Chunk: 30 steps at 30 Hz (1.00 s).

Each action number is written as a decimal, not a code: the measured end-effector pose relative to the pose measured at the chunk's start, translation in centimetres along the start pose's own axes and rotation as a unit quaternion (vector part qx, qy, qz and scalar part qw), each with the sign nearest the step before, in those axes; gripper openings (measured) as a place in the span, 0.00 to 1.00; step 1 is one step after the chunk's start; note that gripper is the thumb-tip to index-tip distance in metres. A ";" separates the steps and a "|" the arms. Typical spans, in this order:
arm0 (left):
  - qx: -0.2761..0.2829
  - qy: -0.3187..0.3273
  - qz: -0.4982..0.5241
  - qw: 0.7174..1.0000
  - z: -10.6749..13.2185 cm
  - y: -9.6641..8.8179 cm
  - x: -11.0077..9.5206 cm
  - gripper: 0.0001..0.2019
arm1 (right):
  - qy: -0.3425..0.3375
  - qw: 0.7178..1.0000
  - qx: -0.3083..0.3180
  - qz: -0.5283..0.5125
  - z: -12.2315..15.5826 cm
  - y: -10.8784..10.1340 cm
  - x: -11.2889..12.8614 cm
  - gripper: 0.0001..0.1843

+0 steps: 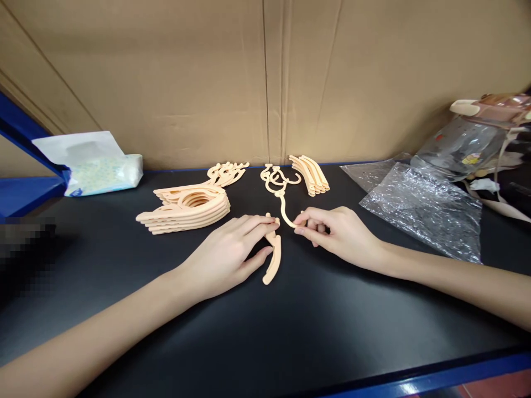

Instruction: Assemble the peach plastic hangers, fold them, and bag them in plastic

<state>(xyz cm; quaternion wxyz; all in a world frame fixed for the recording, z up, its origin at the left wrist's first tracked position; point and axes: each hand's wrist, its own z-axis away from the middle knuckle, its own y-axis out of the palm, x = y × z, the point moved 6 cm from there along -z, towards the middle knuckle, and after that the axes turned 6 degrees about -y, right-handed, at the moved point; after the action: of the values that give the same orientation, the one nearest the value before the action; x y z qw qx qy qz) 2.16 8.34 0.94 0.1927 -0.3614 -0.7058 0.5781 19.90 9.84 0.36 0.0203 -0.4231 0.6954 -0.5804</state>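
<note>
On a black tabletop (pixel 290 320) my left hand (pixel 226 257) pinches a curved peach plastic arm piece (pixel 274 260) between thumb and fingers. My right hand (pixel 334 232) grips the lower end of a peach hook piece (pixel 283 207) that reaches back toward the wall. The two parts meet between my hands. Behind them lie a stack of peach hanger bodies (pixel 186 207), a few loose hooks (pixel 277 178) and a small pile of curved arm pieces (pixel 311 174).
A cardboard wall (pixel 265 77) closes off the back. A white tissue pack (pixel 99 168) sits at the left by a blue frame (pixel 25 190). Clear plastic bags (pixel 423 207) and bagged goods (pixel 485 138) lie at the right. A blue edge (pixel 435 378) runs along the front.
</note>
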 end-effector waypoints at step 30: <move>-0.016 0.012 0.028 0.999 -0.2 -0.3 0.0 0.13 | -0.128 0.988 0.039 0.074 0.2 0.7 1.6 0.11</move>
<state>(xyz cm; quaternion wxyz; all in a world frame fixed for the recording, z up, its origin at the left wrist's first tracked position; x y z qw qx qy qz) 2.22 8.45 1.33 0.1788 -0.3907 -0.7026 0.5672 18.61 8.70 0.47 0.1685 -0.4399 0.6932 -0.5455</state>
